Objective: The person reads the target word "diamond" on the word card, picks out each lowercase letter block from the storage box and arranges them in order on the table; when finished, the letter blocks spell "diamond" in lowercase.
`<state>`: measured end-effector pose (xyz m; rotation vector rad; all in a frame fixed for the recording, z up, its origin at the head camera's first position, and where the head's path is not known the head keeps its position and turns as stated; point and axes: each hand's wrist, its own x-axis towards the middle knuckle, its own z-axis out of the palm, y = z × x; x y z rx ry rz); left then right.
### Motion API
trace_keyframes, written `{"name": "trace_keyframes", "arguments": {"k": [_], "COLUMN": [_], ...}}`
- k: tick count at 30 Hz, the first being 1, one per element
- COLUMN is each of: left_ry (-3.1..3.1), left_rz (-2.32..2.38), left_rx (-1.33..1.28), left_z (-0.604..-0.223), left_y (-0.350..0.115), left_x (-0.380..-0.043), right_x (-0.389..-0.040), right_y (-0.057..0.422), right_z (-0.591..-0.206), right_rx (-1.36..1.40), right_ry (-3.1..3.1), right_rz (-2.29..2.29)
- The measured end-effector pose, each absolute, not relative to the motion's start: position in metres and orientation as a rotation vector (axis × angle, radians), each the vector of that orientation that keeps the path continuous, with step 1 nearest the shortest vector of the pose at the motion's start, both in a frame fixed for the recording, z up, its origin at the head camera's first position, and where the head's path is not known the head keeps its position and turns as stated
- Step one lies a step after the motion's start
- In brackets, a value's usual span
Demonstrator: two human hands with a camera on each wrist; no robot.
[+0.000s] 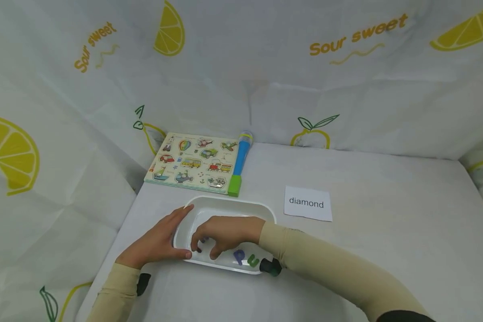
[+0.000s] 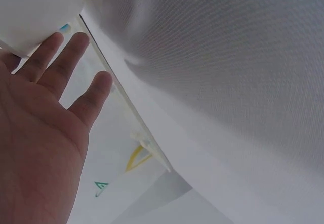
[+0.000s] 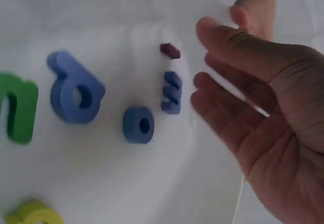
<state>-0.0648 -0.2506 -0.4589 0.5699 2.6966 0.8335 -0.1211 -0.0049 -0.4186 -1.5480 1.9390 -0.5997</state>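
A white tray point(image 1: 233, 203) sits on the table. My left hand point(image 1: 161, 239) rests at its left end, thumb and forefinger spread along the rim; in the left wrist view the other fingers look straight. Above the tray's left half hovers my right hand point(image 1: 230, 232), fingers loosely bent and nothing between them. Inside lie a blue p-shaped letter point(image 3: 78, 95) and a green u-shaped letter point(image 3: 23, 110). Nearer the right hand are a small blue ring-shaped letter point(image 3: 132, 126), a blue m- or w-shaped letter point(image 3: 172, 95) and a dark red piece point(image 3: 170, 51). A yellow piece point(image 3: 35, 214) is partly cut off.
Behind the tray lies a vehicle picture puzzle board point(image 1: 189, 163), with a blue and green toy microphone point(image 1: 241, 158) along its right edge. A white card point(image 1: 307, 204) reading "diamond" is right of the tray. A lemon-patterned cloth point(image 1: 245, 67) hangs behind the table.
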Motion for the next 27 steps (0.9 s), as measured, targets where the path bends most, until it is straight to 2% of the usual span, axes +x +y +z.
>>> {"name": "trace_keyframes", "arguments": {"k": [11,27], "left_ry": [2.677,2.669], "left_rz": [0.846,0.869], "left_rx": [0.562,0.568], "left_z": [-0.461,-0.459], "left_y": [-0.251,-0.253], "left_x": [-0.062,-0.066], "right_x": [-0.133,-0.134], "right_y": [-0.038,-0.05], "right_z": [-0.455,-0.462], "right_rx": [-1.618,-1.725], "right_ry": [1.912,1.958], "right_rz": [-0.587,-0.575]}}
